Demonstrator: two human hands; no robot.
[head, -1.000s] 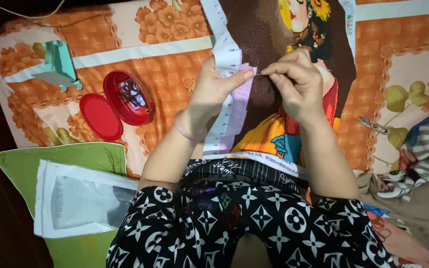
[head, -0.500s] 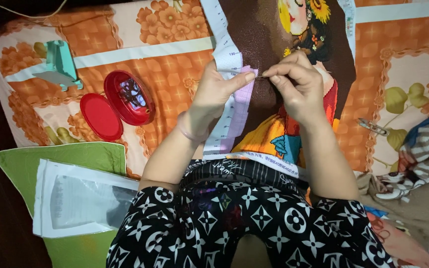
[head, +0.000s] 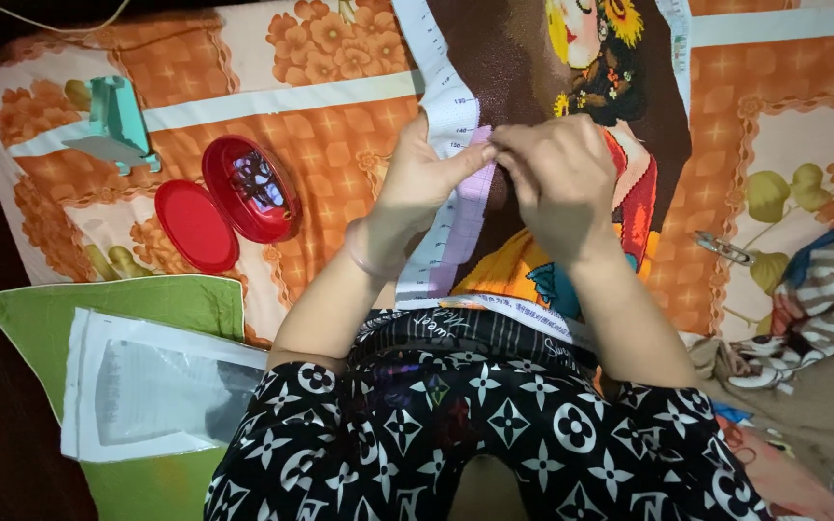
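Note:
A cross-stitch canvas [head: 533, 58] with a picture of a figure in a red and yellow dress lies over an orange floral bedsheet [head: 320, 116]. My left hand [head: 427, 183] grips the canvas's white gridded edge, thumb pressed on a pale purple fold [head: 475, 178]. My right hand [head: 557, 174] is bunched just right of it, fingertips pinched at the same fold. Whatever the fingers pinch is too small to make out.
An open red oval box [head: 248, 188] with small items and its lid [head: 195, 227] lie to the left, beside a teal plastic stand [head: 113, 125]. A green cushion [head: 147, 304] carries a clear sleeve with paper [head: 147, 386]. Small scissors [head: 726, 248] and crumpled striped cloth [head: 822, 309] lie right.
My right hand's fingers have curled a little tighter at the fold. Both hands stay in the same place on the canvas.

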